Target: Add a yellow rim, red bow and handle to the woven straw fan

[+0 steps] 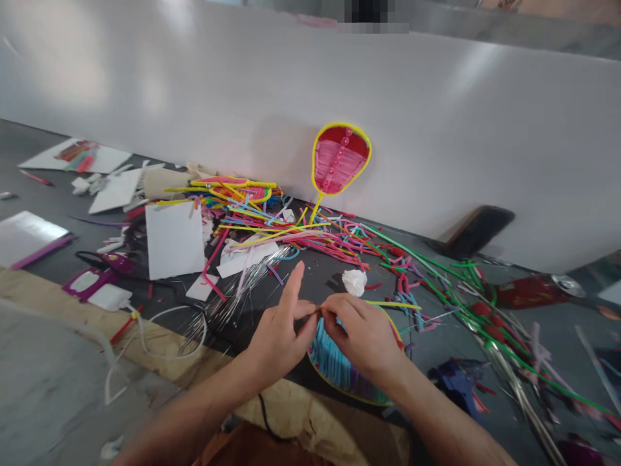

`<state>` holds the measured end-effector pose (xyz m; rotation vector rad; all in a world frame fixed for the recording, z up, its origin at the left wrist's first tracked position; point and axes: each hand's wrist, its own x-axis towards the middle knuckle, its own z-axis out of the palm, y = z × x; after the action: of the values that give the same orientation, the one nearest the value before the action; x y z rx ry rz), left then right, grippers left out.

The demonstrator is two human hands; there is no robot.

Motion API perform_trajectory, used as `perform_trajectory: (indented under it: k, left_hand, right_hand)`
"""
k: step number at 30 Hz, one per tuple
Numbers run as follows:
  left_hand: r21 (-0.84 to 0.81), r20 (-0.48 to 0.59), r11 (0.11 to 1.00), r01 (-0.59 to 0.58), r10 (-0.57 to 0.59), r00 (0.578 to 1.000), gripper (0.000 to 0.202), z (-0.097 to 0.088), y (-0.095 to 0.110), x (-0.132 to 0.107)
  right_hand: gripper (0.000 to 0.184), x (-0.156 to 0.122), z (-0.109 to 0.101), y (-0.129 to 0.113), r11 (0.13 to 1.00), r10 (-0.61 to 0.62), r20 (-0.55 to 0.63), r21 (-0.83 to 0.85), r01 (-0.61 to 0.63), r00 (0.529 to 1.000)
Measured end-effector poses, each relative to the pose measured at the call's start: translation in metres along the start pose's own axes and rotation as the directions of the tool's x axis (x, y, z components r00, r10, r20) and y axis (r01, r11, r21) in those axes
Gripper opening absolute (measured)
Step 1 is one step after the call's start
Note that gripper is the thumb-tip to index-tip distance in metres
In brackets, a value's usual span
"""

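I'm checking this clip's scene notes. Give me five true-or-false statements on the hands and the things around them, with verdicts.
1. The fingertips of the left hand and right hand are close together. True.
2. The left index finger is curled into the palm. False: the left index finger is extended.
3. The right hand partly hides a piece with blue strips. True.
4. The pink-and-red fan has a green rim. False: the fan's rim is yellow.
5. The crumpled white ball is in the left hand. False: the crumpled white ball lies on the dark tabletop, beyond the hands.
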<state>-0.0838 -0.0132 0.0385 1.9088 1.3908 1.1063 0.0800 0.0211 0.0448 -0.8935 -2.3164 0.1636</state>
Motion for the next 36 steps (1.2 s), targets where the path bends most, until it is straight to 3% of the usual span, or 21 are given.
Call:
perform_trajectory:
  k: [5,9,13,16,21,27,31,36]
  left_hand:
    - [-0.079,0.018,0.99,0.118,-0.117,0.993,0.073,-0.001,-0.001,-0.001]
    - [-0.19,0.024,0.971,0.147,-0.145,0.989,0.072,-0.002,-0.002,-0.001]
    - [-0.204,0.034,0.965,0.162,-0.158,0.987,0.075,-0.003,-0.003,-0.001]
    - [-0.158,0.035,0.977,0.142,-0.139,0.99,0.063,-0.004,-0.003,0.0]
    - [-0.149,0.056,0.982,0.117,-0.11,0.992,0.052,-0.004,-0.002,0.0]
    - [-0.313,0.176,0.923,0.223,-0.174,0.969,0.07,-0.003,-0.001,-0.002]
    - [-0.322,0.169,0.918,0.232,-0.185,0.968,0.072,-0.002,0.0,-0.002]
    - [-0.172,0.101,0.983,0.068,-0.051,0.994,0.049,-0.001,-0.002,-0.001]
  right_hand:
    - [0.013,0.0,0.0,0.005,0.951,0.195,0.006,0.242,-0.19,0.981]
    - [0.013,-0.003,-0.004,0.011,0.83,0.39,0.136,0.378,-0.411,0.911]
    - [0.016,-0.008,-0.006,0.014,0.721,0.439,0.218,0.494,-0.487,0.871]
    - [0.015,-0.01,-0.005,0.012,0.746,0.403,0.181,0.502,-0.436,0.897]
    - [0.02,-0.011,-0.001,0.008,0.854,0.227,0.026,0.475,-0.212,0.974]
    - [0.027,-0.016,-0.001,0.012,0.948,0.069,-0.109,0.317,-0.031,0.992]
    - [0.021,-0.018,-0.002,0.013,0.967,0.028,-0.134,0.256,0.007,0.991]
    - [0.014,-0.024,0.003,0.016,0.952,0.141,-0.12,0.29,-0.101,0.983]
